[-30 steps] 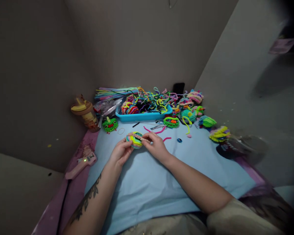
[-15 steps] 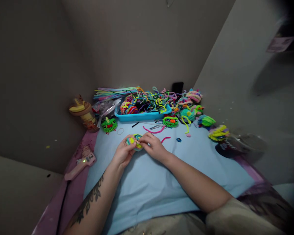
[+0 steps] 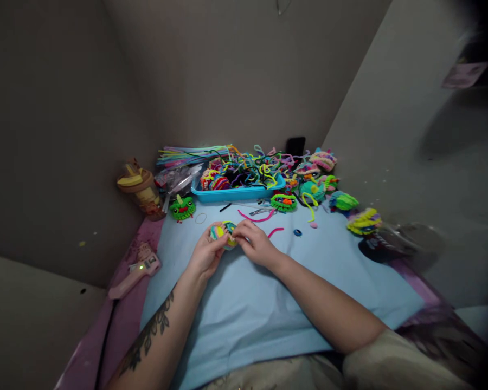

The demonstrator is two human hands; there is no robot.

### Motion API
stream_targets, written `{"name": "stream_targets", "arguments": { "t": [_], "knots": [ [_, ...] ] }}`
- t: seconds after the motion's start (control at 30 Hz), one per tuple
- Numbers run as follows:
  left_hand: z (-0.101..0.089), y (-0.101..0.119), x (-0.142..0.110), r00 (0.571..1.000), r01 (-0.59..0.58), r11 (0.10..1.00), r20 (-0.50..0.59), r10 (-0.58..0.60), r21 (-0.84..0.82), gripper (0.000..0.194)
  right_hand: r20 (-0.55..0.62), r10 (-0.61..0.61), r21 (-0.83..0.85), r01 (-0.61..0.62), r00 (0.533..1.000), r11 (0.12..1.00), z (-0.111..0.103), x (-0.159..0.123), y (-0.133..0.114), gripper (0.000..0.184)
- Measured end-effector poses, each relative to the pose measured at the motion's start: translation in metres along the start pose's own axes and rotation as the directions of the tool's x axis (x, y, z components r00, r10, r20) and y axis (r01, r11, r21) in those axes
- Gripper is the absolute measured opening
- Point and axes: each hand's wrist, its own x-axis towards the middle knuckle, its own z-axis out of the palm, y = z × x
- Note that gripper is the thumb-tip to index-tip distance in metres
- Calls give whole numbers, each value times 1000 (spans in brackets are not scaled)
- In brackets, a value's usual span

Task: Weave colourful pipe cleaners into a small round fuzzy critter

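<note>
A small round pipe-cleaner figure (image 3: 218,232) in yellow, pink and teal is held above the blue cloth (image 3: 244,303). My left hand (image 3: 206,253) is closed around its left side, thumb across the front. The fingers of my right hand (image 3: 255,244) pinch together at its right edge, and their tips partly hide what they grip. Just beyond my hands lie a magenta pipe-cleaner piece (image 3: 256,219), a shorter magenta piece (image 3: 275,231) and small scissors (image 3: 262,210). A dark blue oval bead or eye (image 3: 297,233) lies to the right.
A blue tray (image 3: 236,196) heaped with pipe cleaners stands at the back. A green frog-like figure (image 3: 183,208) sits left of it; several finished figures (image 3: 344,201) line the right. At the left are a pink glue gun (image 3: 136,276), its light on, and a tumbler (image 3: 140,189).
The view has shifted very slightly. Both hands keep the same hold on the figure, with only a tiny movement of the fingers.
</note>
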Motion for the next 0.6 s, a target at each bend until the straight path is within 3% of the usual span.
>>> {"name": "stream_targets", "arguments": {
  "t": [0.2, 0.47, 0.6],
  "knots": [
    [2, -2, 1, 999, -24, 998, -34, 26, 64, 36, 28, 0, -12, 1, 1000, 1000, 3, -2, 1, 22],
    [-11, 0, 13, 977, -64, 998, -204, 67, 20, 39, -143, 145, 69, -136, 979, 988, 2, 2, 3, 17],
    [-15, -1, 15, 973, -66, 998, -223, 66, 7, 37, -170, 209, 82, -198, 963, 977, 0, 3, 3, 11]
  ]
}}
